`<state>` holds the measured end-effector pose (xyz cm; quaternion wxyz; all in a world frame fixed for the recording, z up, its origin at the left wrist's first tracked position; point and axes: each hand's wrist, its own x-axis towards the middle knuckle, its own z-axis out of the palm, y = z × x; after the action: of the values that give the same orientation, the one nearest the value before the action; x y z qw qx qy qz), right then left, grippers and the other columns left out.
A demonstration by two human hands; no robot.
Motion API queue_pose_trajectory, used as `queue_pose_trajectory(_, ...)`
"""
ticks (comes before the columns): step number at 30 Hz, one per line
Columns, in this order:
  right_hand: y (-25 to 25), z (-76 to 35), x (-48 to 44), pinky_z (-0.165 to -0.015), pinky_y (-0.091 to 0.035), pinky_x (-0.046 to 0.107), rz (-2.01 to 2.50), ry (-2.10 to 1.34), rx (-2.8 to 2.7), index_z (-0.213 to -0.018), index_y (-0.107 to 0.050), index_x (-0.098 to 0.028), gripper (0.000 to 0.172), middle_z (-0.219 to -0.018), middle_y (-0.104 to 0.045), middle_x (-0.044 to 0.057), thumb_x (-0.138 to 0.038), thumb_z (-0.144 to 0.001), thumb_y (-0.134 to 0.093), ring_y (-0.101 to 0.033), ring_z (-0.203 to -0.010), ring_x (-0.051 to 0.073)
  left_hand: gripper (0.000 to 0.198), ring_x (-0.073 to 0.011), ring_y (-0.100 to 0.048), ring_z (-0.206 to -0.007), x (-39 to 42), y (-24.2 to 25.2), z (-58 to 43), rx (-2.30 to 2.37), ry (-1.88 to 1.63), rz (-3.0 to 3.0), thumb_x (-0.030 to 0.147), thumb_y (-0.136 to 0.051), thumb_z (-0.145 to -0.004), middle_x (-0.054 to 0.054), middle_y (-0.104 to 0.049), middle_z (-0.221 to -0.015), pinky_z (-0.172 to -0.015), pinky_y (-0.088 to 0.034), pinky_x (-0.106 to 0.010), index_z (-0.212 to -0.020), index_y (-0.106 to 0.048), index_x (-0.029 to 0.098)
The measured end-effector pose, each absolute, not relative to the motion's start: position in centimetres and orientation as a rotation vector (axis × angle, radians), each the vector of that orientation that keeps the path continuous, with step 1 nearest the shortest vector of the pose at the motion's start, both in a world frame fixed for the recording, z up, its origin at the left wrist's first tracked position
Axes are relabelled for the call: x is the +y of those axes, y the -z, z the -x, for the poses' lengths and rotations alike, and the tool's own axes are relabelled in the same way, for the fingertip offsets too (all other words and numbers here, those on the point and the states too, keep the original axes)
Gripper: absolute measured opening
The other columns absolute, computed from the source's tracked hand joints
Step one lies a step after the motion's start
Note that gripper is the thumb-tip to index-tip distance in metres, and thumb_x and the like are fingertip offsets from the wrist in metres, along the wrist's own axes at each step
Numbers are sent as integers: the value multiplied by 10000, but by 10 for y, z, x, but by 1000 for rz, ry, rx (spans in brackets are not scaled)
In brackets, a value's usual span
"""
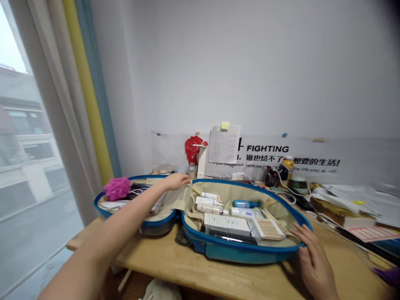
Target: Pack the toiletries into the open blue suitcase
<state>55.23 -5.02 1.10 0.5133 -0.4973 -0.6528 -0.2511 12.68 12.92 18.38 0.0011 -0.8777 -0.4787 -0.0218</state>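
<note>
On the bench (pixel 193 271), from the head view: blue suitcase (pixel 246 250) lying wide open. Left hand (pixel 176 181) reaching across, fingers loosely curled on the centre hinge lining. Right hand (pixel 314 256) flat and open against the case's near right rim.

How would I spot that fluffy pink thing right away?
Find the open blue suitcase on the wooden desk. In its left half, by the curtain, sits the pink bath pouf: the only frilly, bright pink ball there.
</note>
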Motion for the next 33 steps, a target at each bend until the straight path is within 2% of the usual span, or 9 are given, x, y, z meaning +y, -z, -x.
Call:
queue_pose_trajectory(3,-10,-553,-50,-1008,-429,502,1202,577,-1571,-1114,-596,-206,371,-1247,-607,119,-410,-944,-337,-503,-1262,305,334,-182,-615,-944,118,-177,-76,-1699,-121,2713,199,-408,-841,-59,-692,-1071,-817,-459,-256,-1087,-632,174)
queue_pose_trajectory(6,-9,-553,-50,-1009,-424,505,1207,565,-1568,-1113,-590,-203,371,-1250,-603,122,-409,-945,-332,-489,-1276,308,391,-197,-632,-835,109,-159,-41,-1840,-363,2686,131,-547,-642,-50,-711,-961,-710,-472,-251,-1016,-656,167)
queue_pose_trajectory(8,-9,-552,-50,-1008,-424,504,1208,576,-1566,-1109,-592,-204,370,-1246,-604,121,-407,-947,-329,-493,-1271,305,482,-199,-636,-843,106,-147,-29,-1884,-463,2691,115,-571,-561,-37,-708,-976,-699,-471,-243,-1032,-652,185)
queue_pose_trajectory(11,-11,-551,-51,-1001,-433,491,1198,589,-1561,-1109,-598,-204,368,-1236,-610,120,-401,-948,-332,-511,-1251,298,579,-201,-638,-903,106,-136,-21,-1903,-543,2722,119,-568,-528,-22,-696,-1037,-735,-472,-243,-1096,-630,215)
queue_pose_trajectory(16,-13,-549,-52,-1005,-434,491,1202,582,-1559,-1115,-600,-198,385,-1232,-615,122,-410,-948,-325,-512,-1252,298,654,-223,-619,-997,113,-134,-16,-1935,-687,2735,135,-578,-515,-34,-665,-1144,-772,-471,-258,-1163,-590,222)
queue_pose_trajectory(20,-13,-548,-52,-1010,-430,492,1195,584,-1551,-1117,-597,-207,387,-1236,-613,115,-412,-951,-314,-500,-1266,289,634,-239,-622,-984,115,-131,-13,-1973,-677,2696,182,-638,-512,-38,-673,-1130,-764,-474,-275,-1142,-579,221)
queue_pose_trajectory(27,-13,-547,-51,-1006,-434,489,1192,590,-1555,-1118,-588,-211,373,-1238,-610,113,-406,-954,-315,-504,-1262,283,361,-249,-623,-1001,108,-118,-5,-1920,-394,2699,236,-591,-675,-79,-684,-1101,-844,-458,-315,-1031,-604,185)
queue_pose_trajectory(30,-14,-548,-51,-1003,-436,476,1183,609,-1560,-1124,-586,-209,366,-1239,-608,111,-390,-957,-314,-503,-1262,280,331,-234,-623,-1017,107,-122,0,-1909,-168,2752,267,-538,-757,-74,-676,-1128,-882,-456,-314,-1074,-591,190)
queue_pose_trajectory(33,-14,-549,-52,-1002,-434,465,1183,619,-1576,-1133,-581,-204,359,-1227,-610,115,-375,-959,-317,-498,-1267,279,378,-239,-571,-1132,108,-141,-6,-1784,246,2730,318,-470,-835,-91,-624,-1236,-980,-415,-333,-1178,-551,181)
